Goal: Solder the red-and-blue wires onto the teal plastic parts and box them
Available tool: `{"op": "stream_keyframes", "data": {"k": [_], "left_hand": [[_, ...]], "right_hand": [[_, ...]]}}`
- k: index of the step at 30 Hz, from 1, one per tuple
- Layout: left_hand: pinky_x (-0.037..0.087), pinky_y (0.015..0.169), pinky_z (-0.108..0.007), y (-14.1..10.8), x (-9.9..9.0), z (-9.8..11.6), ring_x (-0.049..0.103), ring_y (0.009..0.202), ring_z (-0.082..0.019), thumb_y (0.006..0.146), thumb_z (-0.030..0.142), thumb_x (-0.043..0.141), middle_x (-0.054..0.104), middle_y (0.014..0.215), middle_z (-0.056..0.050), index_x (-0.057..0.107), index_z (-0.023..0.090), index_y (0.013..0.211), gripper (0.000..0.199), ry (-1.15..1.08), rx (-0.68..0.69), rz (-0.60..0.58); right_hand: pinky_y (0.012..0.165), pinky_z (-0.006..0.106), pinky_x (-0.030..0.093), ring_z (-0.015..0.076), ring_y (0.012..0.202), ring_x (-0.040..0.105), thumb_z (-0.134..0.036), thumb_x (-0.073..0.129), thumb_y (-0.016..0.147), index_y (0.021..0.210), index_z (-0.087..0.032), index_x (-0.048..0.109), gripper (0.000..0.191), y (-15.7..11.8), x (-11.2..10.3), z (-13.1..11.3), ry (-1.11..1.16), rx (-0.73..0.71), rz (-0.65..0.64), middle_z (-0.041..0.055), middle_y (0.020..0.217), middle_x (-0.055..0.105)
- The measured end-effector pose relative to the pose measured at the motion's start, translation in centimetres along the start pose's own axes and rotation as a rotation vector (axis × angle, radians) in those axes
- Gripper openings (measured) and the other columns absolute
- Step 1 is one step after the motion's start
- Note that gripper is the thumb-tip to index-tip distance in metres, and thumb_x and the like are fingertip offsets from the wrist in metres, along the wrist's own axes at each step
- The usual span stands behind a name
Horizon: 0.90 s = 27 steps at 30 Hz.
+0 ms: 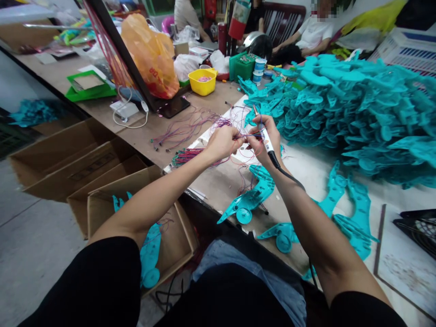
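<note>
My right hand (pixel 264 141) is closed around a white soldering iron (pixel 266 138), whose metal tip points up and away and whose black cord runs down along my forearm. Thumb and fingertips of that hand also meet thin wires. Just to its left, my left hand (pixel 223 144) pinches thin red and blue wires (pixel 242 136), with its fingertips close to the right hand's. A bundle of red wires (pixel 192 156) lies beside my left wrist, and loose wires (pixel 190 125) spread behind it. Below my hands rests a turquoise plastic part (pixel 250 195) with a round disc.
A large heap of turquoise parts (pixel 357 100) fills the right side. Cardboard boxes (pixel 136 213) stand at the left below the table edge. Farther back are a yellow container (pixel 203 81), an orange bag (pixel 150 54) and a dark upright post (pixel 119 50). Other people sit across the table.
</note>
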<state>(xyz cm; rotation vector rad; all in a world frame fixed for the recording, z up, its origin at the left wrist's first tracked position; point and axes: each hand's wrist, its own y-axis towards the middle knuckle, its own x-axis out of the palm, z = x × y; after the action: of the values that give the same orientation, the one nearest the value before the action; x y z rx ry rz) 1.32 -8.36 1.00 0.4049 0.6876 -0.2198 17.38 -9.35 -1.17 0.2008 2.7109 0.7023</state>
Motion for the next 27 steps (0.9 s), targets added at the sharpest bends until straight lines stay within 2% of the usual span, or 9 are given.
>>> {"op": "stream_keyframes", "data": {"k": [3, 5, 11, 14, 17, 21, 24, 27], "left_hand": [[0.029, 0.057, -0.027, 0.2, 0.5, -0.2, 0.045, 0.057, -0.013, 0.082, 0.026, 0.063, 0.055, 0.057, -0.001, 0.061, 0.016, 0.063, 0.022, 0.038, 0.037, 0.047], [0.029, 0.057, -0.027, 0.4, 0.6, -0.5, 0.043, 0.057, -0.013, 0.083, 0.025, 0.061, 0.053, 0.057, 0.000, 0.059, 0.016, 0.061, 0.024, -0.015, 0.045, 0.035], [0.027, 0.057, -0.028, 0.2, 0.1, -1.6, 0.038, 0.056, -0.012, 0.082, 0.024, 0.061, 0.048, 0.056, 0.002, 0.057, 0.017, 0.061, 0.023, -0.086, 0.015, 0.084], [0.026, 0.057, -0.029, -0.1, 0.0, -1.5, 0.036, 0.056, -0.012, 0.081, 0.024, 0.063, 0.046, 0.055, 0.002, 0.056, 0.018, 0.060, 0.023, -0.093, 0.028, 0.068], [0.026, 0.056, -0.028, 0.0, -0.2, -1.2, 0.036, 0.056, -0.012, 0.080, 0.024, 0.063, 0.044, 0.054, 0.003, 0.055, 0.018, 0.059, 0.024, -0.138, 0.029, 0.056], [0.024, 0.054, -0.027, 0.2, -1.1, -1.5, 0.033, 0.053, -0.010, 0.082, 0.028, 0.064, 0.039, 0.052, 0.004, 0.054, 0.019, 0.058, 0.027, -0.227, 0.024, -0.043], [0.025, 0.054, -0.027, 0.1, -2.0, -1.8, 0.036, 0.052, -0.011, 0.082, 0.029, 0.065, 0.043, 0.052, 0.003, 0.055, 0.018, 0.058, 0.028, -0.213, 0.051, -0.064], [0.031, 0.056, -0.026, -0.2, -2.2, -1.5, 0.043, 0.057, -0.012, 0.081, 0.027, 0.064, 0.052, 0.056, 0.001, 0.059, 0.018, 0.064, 0.020, -0.144, 0.106, 0.014]], "right_hand": [[0.058, 0.033, 0.054, 0.0172, 0.069, 0.060, -0.026, 0.063, 0.070, 0.109, -0.028, 0.050, 0.041, -0.2, 0.0, -0.3, 0.000, 0.008, 0.041, -0.0019, 0.084, 0.061], [0.054, 0.031, 0.053, 0.0165, 0.067, 0.060, -0.026, 0.062, 0.070, 0.108, -0.028, 0.049, 0.040, -0.3, 0.0, -0.4, 0.028, 0.039, 0.056, -0.0019, 0.082, 0.059], [0.049, 0.027, 0.053, 0.0155, 0.065, 0.063, -0.029, 0.061, 0.071, 0.111, -0.030, 0.043, 0.044, -0.2, -0.1, 0.3, 0.154, 0.144, 0.079, -0.0042, 0.080, 0.052], [0.047, 0.027, 0.053, 0.0144, 0.063, 0.062, -0.030, 0.064, 0.069, 0.110, -0.029, 0.043, 0.046, -0.4, -0.2, 0.3, 0.181, 0.175, 0.052, -0.0034, 0.085, 0.055], [0.048, 0.025, 0.052, 0.0132, 0.063, 0.062, -0.035, 0.069, 0.069, 0.108, -0.028, 0.044, 0.047, -0.6, -0.3, 0.0, 0.176, 0.157, -0.034, -0.0033, 0.085, 0.058], [0.048, 0.025, 0.052, 0.0115, 0.061, 0.061, -0.038, 0.068, 0.070, 0.108, -0.029, 0.042, 0.047, -0.7, -0.4, 0.1, 0.203, 0.157, -0.054, -0.0045, 0.084, 0.057], [0.045, 0.024, 0.047, 0.0110, 0.054, 0.056, -0.036, 0.066, 0.071, 0.108, -0.029, 0.042, 0.045, -0.5, -0.2, 0.5, 0.205, 0.186, -0.016, -0.0053, 0.080, 0.056], [0.043, 0.025, 0.043, 0.0111, 0.052, 0.053, -0.035, 0.066, 0.071, 0.107, -0.028, 0.046, 0.042, -0.4, 0.5, 1.0, 0.140, 0.180, 0.034, -0.0036, 0.082, 0.058]]}}
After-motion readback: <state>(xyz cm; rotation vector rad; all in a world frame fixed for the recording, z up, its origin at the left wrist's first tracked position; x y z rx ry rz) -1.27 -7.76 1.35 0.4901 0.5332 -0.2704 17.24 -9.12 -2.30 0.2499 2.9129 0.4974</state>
